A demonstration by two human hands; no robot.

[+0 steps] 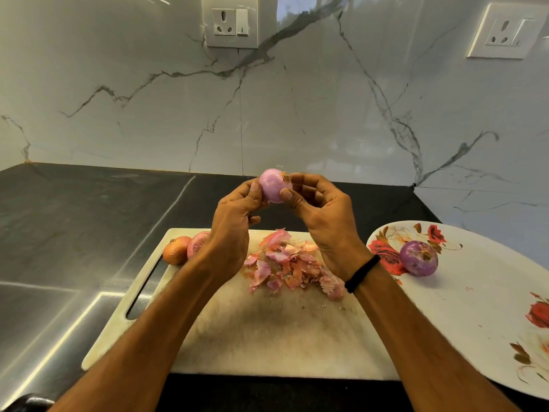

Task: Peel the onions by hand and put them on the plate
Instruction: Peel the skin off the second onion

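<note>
The peeled onion, pale purple with a brown root tuft at its upper right, is held in the air between both hands, above the far edge of the cutting board.

Surroundings:
- The cutting board lies on the dark counter, with its slot handle at the left.
- A pile of onion skins lies on the board's far half, partly hidden by the right wrist.
- Two unpeeled onions sit at the board's far left corner. The brown onion touches the reddish onion, which the left wrist partly covers.
- A floral plate lies just right of the board and carries a second peeled onion near its far left rim.
- Two wall sockets are set in the marble-patterned wall.

Hand pose:
- The left hand grips the onion's left side with curled fingers.
- The right hand pinches the right side, thumb in front and fingers curled behind. A black wristband circles its wrist.
</note>
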